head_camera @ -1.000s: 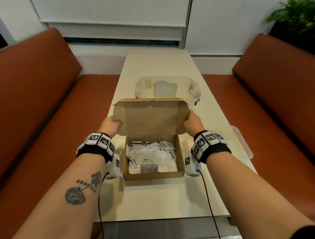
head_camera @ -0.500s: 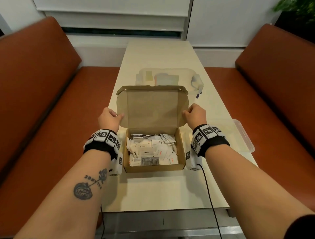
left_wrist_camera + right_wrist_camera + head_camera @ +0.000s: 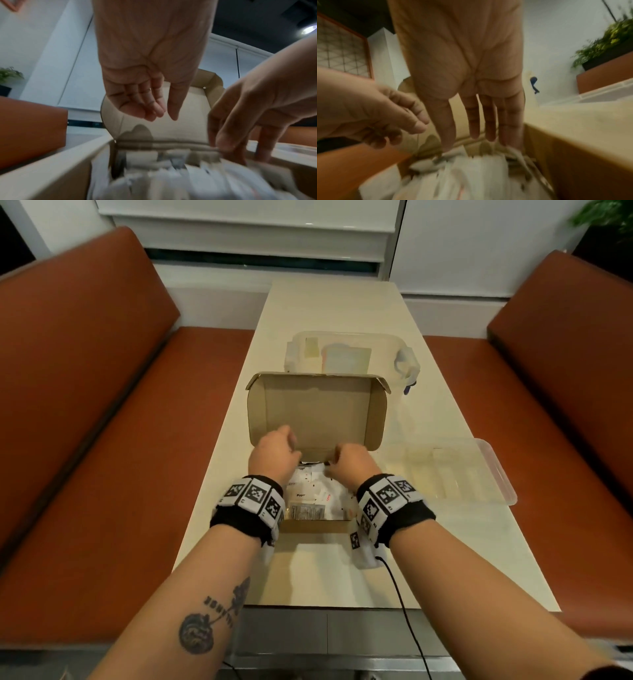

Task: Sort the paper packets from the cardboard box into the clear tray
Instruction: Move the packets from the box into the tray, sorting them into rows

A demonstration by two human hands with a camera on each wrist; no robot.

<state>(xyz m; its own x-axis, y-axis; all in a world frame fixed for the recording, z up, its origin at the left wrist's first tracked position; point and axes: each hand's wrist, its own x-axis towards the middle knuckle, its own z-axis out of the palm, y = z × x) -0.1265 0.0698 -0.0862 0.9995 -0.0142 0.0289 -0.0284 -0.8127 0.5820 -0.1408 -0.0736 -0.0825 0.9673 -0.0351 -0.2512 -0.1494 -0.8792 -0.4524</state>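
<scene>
Blurring smears the paper packets (image 3: 171, 180) in both wrist views, so no print on them can be read there; the head view shows them heaped in the cardboard box (image 3: 317, 525), though both wrists cover much of the pile. The box stands on the table (image 3: 342, 309) with its lid (image 3: 317, 412) upright behind it.

The left hand (image 3: 274, 453) hangs over the far end of the box, fingers loosely curled toward the palm, holding nothing — the left wrist view shows its palm bare. The right hand (image 3: 349, 465) reaches down with fingers nearly straight; its fingertips (image 3: 474, 134) reach the packets at the box's far end, but whether they grip one cannot be told.

Only the head view shows the clear tray (image 3: 452, 474), just right of the box, and a clear lidded container (image 3: 349, 354) behind the lid. The right wrist view catches just an edge of the tray.
</scene>
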